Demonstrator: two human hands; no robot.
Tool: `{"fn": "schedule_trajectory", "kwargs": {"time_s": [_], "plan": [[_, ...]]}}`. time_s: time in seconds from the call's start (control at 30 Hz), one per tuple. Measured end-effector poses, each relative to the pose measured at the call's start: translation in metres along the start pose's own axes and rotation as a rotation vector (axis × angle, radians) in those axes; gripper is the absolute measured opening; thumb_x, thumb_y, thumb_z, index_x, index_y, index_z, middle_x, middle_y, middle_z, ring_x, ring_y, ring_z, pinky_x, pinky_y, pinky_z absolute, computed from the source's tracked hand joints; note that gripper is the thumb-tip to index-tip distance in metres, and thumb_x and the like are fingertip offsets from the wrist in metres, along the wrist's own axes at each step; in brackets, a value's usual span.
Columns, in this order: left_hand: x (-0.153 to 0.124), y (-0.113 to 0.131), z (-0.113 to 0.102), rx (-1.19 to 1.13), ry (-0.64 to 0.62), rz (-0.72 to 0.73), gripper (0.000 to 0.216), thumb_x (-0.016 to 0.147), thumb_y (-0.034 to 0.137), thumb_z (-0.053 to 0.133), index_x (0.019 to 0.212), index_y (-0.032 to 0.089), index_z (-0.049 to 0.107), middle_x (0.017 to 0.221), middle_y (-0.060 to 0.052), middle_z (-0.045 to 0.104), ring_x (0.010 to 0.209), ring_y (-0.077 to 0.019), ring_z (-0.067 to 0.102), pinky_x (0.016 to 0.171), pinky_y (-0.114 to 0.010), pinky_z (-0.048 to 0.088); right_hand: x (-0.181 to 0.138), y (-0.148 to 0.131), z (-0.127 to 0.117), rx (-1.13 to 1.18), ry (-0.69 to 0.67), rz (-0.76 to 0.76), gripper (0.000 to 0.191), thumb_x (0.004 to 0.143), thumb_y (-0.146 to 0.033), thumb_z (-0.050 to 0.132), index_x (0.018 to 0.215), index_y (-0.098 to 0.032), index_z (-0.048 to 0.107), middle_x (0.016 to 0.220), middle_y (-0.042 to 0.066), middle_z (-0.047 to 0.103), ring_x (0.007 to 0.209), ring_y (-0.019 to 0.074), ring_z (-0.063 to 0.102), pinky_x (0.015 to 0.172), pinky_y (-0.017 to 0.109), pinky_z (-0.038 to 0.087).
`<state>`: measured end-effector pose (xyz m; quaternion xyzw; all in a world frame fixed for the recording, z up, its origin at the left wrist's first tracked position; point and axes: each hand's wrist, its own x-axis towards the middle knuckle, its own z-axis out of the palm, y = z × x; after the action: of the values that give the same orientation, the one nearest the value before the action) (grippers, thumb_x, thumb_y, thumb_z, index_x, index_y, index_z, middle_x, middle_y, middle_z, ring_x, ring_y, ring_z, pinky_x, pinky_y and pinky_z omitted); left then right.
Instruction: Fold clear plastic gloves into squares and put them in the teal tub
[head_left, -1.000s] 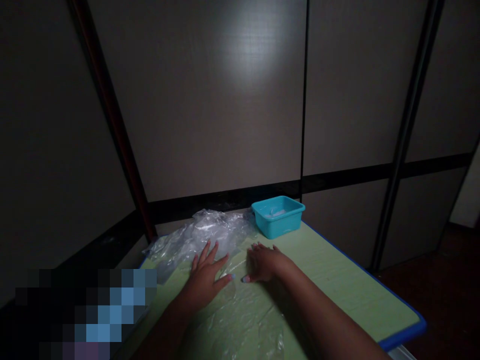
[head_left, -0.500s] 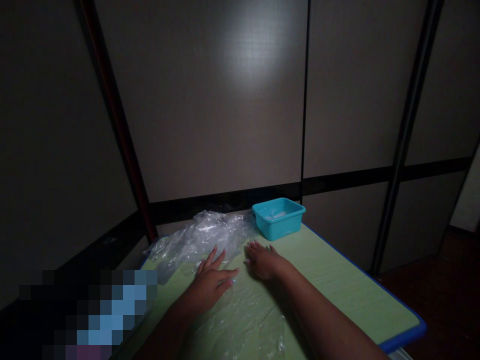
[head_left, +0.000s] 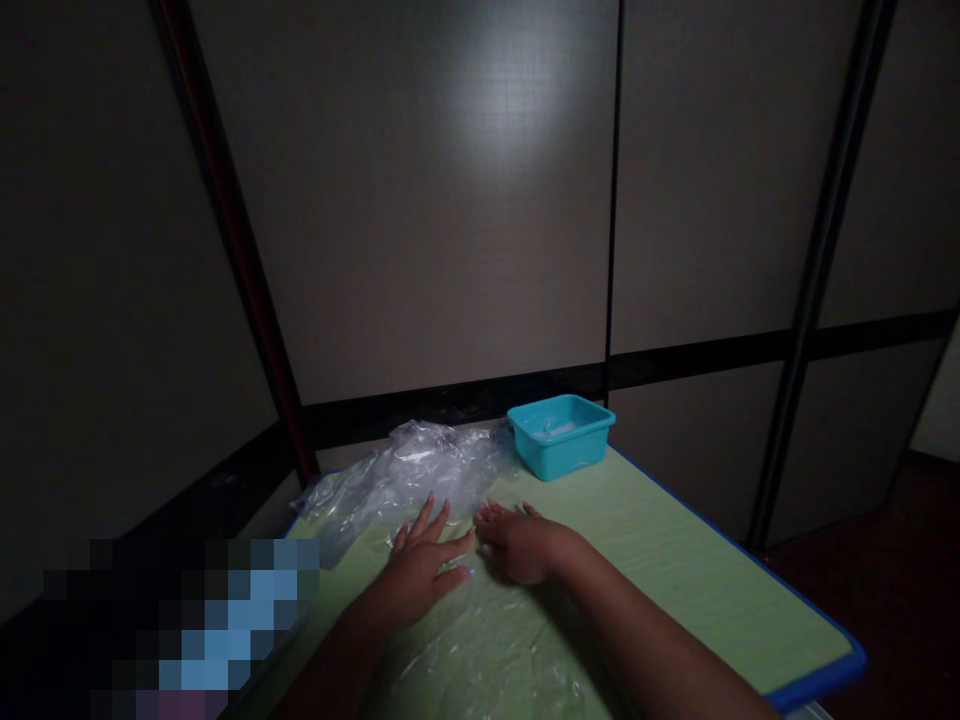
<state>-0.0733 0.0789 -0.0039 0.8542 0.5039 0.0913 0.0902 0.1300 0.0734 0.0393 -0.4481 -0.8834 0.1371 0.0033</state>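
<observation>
Centrally, a wrinkled clear plastic sheet (head_left: 491, 640) was spread over the near part of a pale green table (head_left: 697, 570) edged in blue. At the sheet's far end, the left hand (head_left: 420, 570) was held palm down and opened wide, its fingers fanned, while the right hand (head_left: 519, 542), just beside it, was held narrower, and whether any plastic was pinched there could not be told. Beyond them, a crumpled heap of clear plastic (head_left: 431, 465) was piled towards the far left, and a turquoise basin (head_left: 564, 457) was set just to its right.
</observation>
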Motion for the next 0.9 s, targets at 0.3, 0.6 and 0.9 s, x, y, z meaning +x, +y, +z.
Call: {"fn": "schedule_trajectory", "kwargs": {"time_s": [0.3, 0.6, 0.9], "plan": [[0.001, 0.004, -0.005, 0.03, 0.049, -0.012, 0.051, 0.081, 0.049, 0.048, 0.13, 0.032, 0.041, 0.146, -0.004, 0.016, 0.134, -0.0265, -0.003, 0.103, -0.055, 0.008, -0.011, -0.017, -0.008, -0.024, -0.217, -0.14, 0.067, 0.084, -0.051, 0.035, 0.14, -0.019, 0.019, 0.145, 0.012, 0.015, 0.133, 0.0277, 0.016, 0.101, 0.059, 0.014], [0.001, 0.004, -0.003, 0.061, 0.037, -0.067, 0.046, 0.088, 0.034, 0.038, 0.133, 0.039, 0.031, 0.148, 0.0, 0.007, 0.133, -0.0266, -0.01, 0.101, -0.056, 0.012, -0.004, -0.009, -0.001, -0.035, -0.218, -0.091, 0.071, 0.078, -0.062, 0.041, 0.138, -0.03, 0.022, 0.147, 0.012, 0.004, 0.133, 0.0305, 0.003, 0.098, 0.063, 0.012], [0.0, 0.003, -0.003, 0.052, 0.017, -0.04, 0.057, 0.081, 0.04, 0.051, 0.133, 0.042, 0.028, 0.148, -0.001, -0.002, 0.132, -0.0289, -0.014, 0.1, -0.059, 0.009, -0.004, -0.002, -0.005, -0.008, -0.104, -0.038, 0.082, 0.079, -0.063, 0.035, 0.141, -0.012, 0.017, 0.143, 0.016, 0.023, 0.131, 0.0305, 0.019, 0.101, 0.051, 0.026]]}}
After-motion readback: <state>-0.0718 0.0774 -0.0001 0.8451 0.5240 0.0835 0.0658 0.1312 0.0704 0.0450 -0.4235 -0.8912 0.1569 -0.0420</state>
